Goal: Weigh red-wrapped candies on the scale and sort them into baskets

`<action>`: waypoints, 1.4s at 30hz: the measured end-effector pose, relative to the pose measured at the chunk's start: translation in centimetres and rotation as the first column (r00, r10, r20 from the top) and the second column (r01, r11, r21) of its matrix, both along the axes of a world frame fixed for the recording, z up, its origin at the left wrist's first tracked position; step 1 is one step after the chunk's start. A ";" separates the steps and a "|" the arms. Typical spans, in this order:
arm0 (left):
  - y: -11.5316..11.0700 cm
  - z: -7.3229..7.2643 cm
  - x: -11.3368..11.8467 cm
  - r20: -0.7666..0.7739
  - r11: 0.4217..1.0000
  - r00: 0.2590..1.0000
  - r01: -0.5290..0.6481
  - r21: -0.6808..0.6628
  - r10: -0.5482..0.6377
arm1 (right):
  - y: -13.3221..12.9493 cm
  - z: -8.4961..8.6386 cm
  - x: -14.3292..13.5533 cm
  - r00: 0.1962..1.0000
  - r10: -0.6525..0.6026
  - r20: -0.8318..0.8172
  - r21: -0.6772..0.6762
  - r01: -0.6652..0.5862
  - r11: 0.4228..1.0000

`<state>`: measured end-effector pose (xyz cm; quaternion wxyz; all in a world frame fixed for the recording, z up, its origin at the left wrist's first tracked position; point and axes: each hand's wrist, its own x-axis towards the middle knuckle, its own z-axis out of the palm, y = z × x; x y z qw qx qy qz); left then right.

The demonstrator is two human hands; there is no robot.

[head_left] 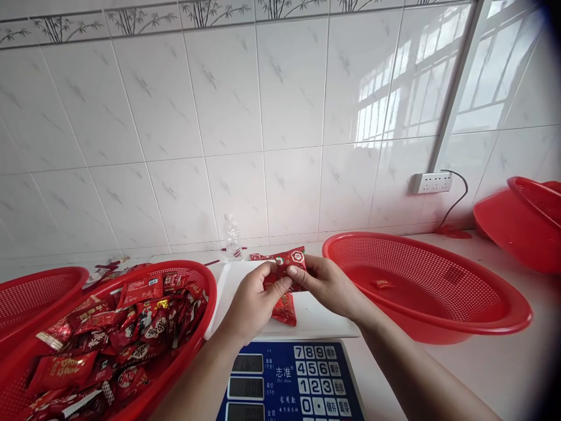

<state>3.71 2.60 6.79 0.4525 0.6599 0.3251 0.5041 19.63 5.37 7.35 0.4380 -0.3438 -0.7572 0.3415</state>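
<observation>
Both my left hand (258, 298) and my right hand (326, 283) grip a red printed snack packet (290, 258), thumbs on its near face. Parts of the packet are covered by my fingers. Just below it, another red packet (284, 310) rests on the white pan (324, 318) of the weighing scale. The scale's blue keypad panel (284, 397) faces me, its readouts too dim to make out. Left of my hands stands a red basket (210, 292) heaped with red packets (131, 333). To the right, a second red basket (421, 310) has one small packet (383, 285) inside.
A clear plastic bottle (232, 237) stands behind the scale by the tiled wall. At the far left is another red basket (44, 286). Stacked red baskets (517, 222) lean at the far right, near a white power strip (432, 183) with a black cable.
</observation>
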 end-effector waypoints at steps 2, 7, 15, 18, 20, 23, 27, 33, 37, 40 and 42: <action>0.1 -0.2 -0.1 -0.034 0.997 0.998 -0.053 -0.047 0.052 | 0.3 -0.1 -0.1 0.995 0.044 -0.088 -0.103 -0.053 0.993; 0.9 -0.7 -1.1 -0.193 0.958 0.939 -0.288 0.006 0.284 | 2.2 -0.1 0.4 0.735 -0.203 -0.647 -0.310 -0.010 0.951; 2.1 -1.7 -2.2 -0.629 0.905 0.652 -0.270 0.329 0.423 | 2.8 1.8 3.7 0.142 -0.237 -0.961 -0.239 0.003 0.971; 2.2 -2.3 -2.2 -0.753 0.924 0.536 -0.216 0.315 0.382 | 2.4 2.2 4.0 0.090 -0.264 -0.960 -0.265 -0.002 0.964; 2.2 -2.5 -2.2 -0.796 0.939 0.497 -0.186 0.289 0.344 | 2.3 2.2 4.2 0.078 -0.289 -0.954 -0.291 -0.017 0.957; 2.3 -2.7 -2.2 -0.810 0.946 0.489 -0.182 0.267 0.323 | 2.5 2.1 4.6 0.085 -0.305 -0.948 -0.309 -0.038 0.950; 2.6 -3.0 -2.3 -0.747 0.940 0.571 -0.188 0.286 0.341 | 2.9 1.6 4.7 0.304 -0.309 -0.901 -0.335 -0.036 0.941; 3.1 -3.2 -2.1 -0.679 0.926 0.633 -0.209 0.314 0.373 | 2.4 0.2 2.4 0.944 -0.143 -0.298 -0.161 0.098 0.982; 3.1 -2.9 -1.6 -0.633 0.919 0.679 -0.170 0.356 0.371 | 2.1 -1.6 0.7 0.952 -0.141 0.271 0.040 0.135 0.990; 2.7 -2.5 -1.2 -0.580 0.907 0.713 -0.199 0.370 0.393 | 2.1 -2.3 0.1 0.890 -0.138 0.435 0.063 0.123 0.990; 2.4 -2.1 -1.1 -0.508 0.905 0.759 -0.262 0.334 0.407 | 2.0 -2.2 -0.1 0.886 -0.150 0.438 0.067 0.134 0.989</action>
